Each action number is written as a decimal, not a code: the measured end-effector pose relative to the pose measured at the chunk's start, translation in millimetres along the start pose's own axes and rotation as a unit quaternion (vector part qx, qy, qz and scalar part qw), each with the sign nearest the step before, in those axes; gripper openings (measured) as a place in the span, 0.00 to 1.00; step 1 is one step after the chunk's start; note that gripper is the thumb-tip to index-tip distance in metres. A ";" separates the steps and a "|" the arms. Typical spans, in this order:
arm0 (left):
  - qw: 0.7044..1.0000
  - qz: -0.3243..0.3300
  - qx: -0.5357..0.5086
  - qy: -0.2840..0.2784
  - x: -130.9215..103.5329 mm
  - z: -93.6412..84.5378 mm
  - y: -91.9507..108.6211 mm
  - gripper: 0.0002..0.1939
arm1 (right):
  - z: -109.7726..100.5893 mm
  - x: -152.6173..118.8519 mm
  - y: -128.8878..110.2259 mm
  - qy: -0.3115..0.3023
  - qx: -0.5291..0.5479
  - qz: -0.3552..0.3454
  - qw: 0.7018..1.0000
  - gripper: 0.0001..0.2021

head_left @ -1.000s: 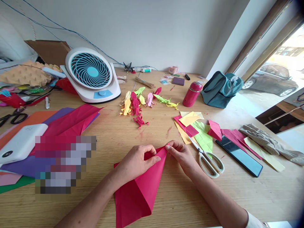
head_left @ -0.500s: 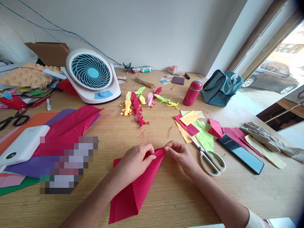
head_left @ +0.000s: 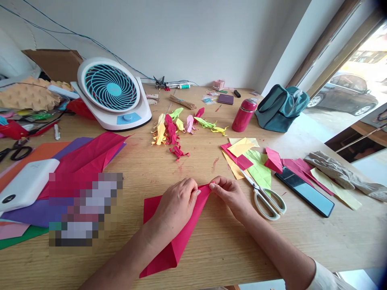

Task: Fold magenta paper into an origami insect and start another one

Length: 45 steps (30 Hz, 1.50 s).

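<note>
Left hand (head_left: 178,203) pinching red sheet (head_left: 186,231) at its upper edge | right hand (head_left: 229,195) gripping its far tip | sheet's under left palm, over table (head_left: 223,249), long axis slanting near-left to far-right

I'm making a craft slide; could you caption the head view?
Both hands hold a folded red paper sheet at a wooden table, small paper figures beyond and scissors to the right.

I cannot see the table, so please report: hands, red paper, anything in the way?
Left hand holding red paper; right hand pinching its far corner. Paper partly folded. Nothing seems in the way; scissors beside right hand, off the paper.
</note>
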<state>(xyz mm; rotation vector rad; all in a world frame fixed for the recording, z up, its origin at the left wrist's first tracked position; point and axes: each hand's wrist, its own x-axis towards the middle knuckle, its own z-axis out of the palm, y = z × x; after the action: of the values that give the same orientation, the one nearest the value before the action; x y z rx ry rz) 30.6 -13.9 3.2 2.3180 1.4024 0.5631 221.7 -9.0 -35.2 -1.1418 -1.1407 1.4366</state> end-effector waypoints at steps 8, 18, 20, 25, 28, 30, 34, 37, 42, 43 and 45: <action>1.000 0.007 -0.015 0.013 0.2 3.7 0.6 0.07 | -1.4 -1.4 -3.1 0.003 0.004 0.011 1.000 0.21; 0.999 0.019 -0.020 0.016 2.0 6.9 -2.7 0.08 | -5.9 -1.1 2.2 0.000 -0.004 0.007 1.000 0.21; 1.000 0.018 -0.015 0.014 2.2 6.7 -3.6 0.08 | -5.7 -1.2 2.1 0.001 -0.005 0.003 1.000 0.21; 1.000 0.016 0.001 0.017 3.4 5.6 -5.3 0.08 | -3.8 -0.9 -0.3 0.000 -0.003 0.002 1.000 0.21; 0.999 0.027 0.014 0.026 3.7 5.4 -5.9 0.08 | -2.0 -0.5 -2.9 0.006 0.006 0.010 1.000 0.21; 0.998 0.037 0.022 0.036 3.6 4.7 -5.7 0.08 | -0.8 -0.5 -4.3 0.010 0.017 0.012 1.000 0.21; 0.997 0.055 0.020 0.049 3.2 1.7 -3.4 0.09 | 1.0 -1.5 -6.2 0.009 0.040 0.010 0.999 0.20; 0.996 0.058 0.010 0.062 2.9 0.3 -2.2 0.08 | 1.5 -2.2 -6.9 0.011 0.044 0.014 0.999 0.20; 0.995 0.064 0.000 0.075 1.9 2.2 -3.5 0.08 | 1.7 -2.0 -7.1 0.011 0.046 0.017 0.999 0.19; 0.995 0.066 0.003 0.077 1.7 2.7 -3.9 0.09 | 1.7 -1.9 -7.1 0.011 0.045 0.018 0.999 0.19; 0.994 0.070 0.009 0.080 1.4 3.3 -4.4 0.09 | 1.5 -1.8 -7.0 0.012 0.046 0.019 0.999 0.19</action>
<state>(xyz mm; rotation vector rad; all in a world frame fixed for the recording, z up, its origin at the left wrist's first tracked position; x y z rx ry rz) 29.6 -11.1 -1.6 2.4461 1.3243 0.7976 221.4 -10.1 -27.9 -1.1190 -1.0312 1.4864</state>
